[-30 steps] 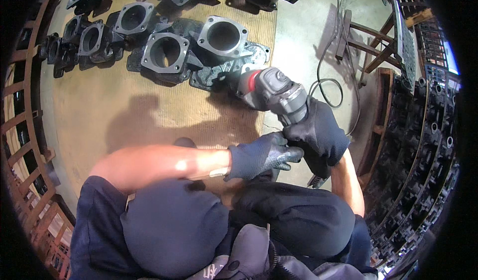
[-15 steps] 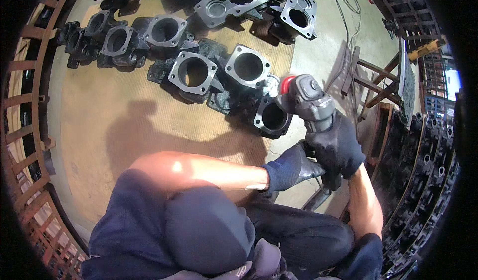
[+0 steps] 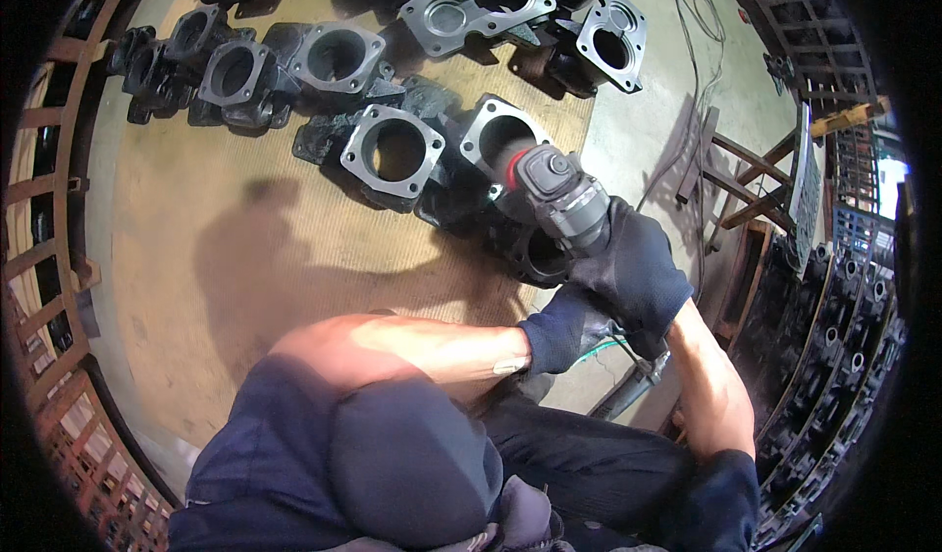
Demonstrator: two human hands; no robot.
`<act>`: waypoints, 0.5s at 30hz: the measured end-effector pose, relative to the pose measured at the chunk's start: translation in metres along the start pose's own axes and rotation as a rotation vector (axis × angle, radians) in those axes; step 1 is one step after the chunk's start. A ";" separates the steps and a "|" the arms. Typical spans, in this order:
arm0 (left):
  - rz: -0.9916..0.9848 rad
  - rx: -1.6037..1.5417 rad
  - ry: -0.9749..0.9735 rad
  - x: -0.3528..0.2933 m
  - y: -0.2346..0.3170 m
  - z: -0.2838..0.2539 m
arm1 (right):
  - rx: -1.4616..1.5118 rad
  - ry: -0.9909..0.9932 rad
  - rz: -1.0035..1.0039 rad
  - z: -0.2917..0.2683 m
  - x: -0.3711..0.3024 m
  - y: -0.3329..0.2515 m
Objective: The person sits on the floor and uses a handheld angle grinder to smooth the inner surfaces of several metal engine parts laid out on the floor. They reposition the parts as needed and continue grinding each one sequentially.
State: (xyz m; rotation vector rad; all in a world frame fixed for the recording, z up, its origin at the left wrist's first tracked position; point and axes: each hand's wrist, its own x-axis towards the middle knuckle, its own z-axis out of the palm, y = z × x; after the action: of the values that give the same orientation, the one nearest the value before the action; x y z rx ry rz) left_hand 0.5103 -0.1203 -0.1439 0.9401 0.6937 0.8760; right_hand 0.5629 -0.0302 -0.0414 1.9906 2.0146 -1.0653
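My gloved right hand (image 3: 638, 262) is wrapped round the body of a grey angle grinder (image 3: 561, 194). My gloved left hand (image 3: 567, 334) closes on its rear end, just below the right hand; some of its fingers are hidden. The grinder's red disc (image 3: 512, 169) is at the lower right edge of a square metal flange (image 3: 475, 140) with a round bore, on a dark casting. Whether disc and metal touch is hard to make out. Beneath the grinder head, another bored casting (image 3: 538, 258) is partly covered. Left of these stands a similar casting (image 3: 394, 157).
More castings (image 3: 235, 76) stand in rows on a tan mat (image 3: 157, 258). A larger two-opening casting (image 3: 446, 17) lies at the far side. Brown slatted racks (image 3: 44, 194) line the left. To the right are a trestle stand (image 3: 751, 169), floor cables (image 3: 699, 71) and stacked dark parts (image 3: 805, 356).
Both hands have moved the grinder left, from beside the flange onto its lower right edge. The grinder head now covers part of the nearer casting.
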 end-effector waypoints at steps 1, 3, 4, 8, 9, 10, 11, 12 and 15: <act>-0.017 -0.054 0.020 -0.001 0.000 -0.001 | -0.011 -0.013 0.007 -0.002 0.001 -0.007; -0.055 -0.137 0.083 -0.002 0.009 -0.013 | -0.057 -0.022 -0.029 0.003 0.010 -0.011; -0.062 -0.130 0.059 -0.004 0.012 -0.023 | -0.037 -0.032 -0.051 0.007 0.017 -0.014; -0.129 -0.196 -0.100 0.006 0.034 -0.038 | -0.077 -0.004 -0.033 -0.003 0.024 -0.023; -0.162 -0.224 -0.142 0.009 0.038 -0.037 | -0.094 0.012 -0.020 -0.007 0.023 -0.024; -0.112 -0.158 -0.023 0.000 0.026 -0.044 | -0.067 -0.045 -0.103 0.006 0.034 -0.029; -0.080 -0.352 -0.057 0.005 0.015 -0.022 | -0.132 -0.011 -0.022 -0.005 0.020 -0.025; -0.072 -0.493 -0.011 0.004 0.009 -0.014 | -0.147 -0.018 -0.017 -0.004 0.015 -0.022; -0.158 -0.458 -0.047 -0.003 0.014 -0.016 | -0.069 -0.041 -0.042 0.001 0.013 -0.022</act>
State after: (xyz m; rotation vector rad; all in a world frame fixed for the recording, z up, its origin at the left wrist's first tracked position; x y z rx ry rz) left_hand 0.4910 -0.1121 -0.1382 0.4876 0.4897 0.8227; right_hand 0.5405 -0.0170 -0.0403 1.8859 2.0512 -1.0220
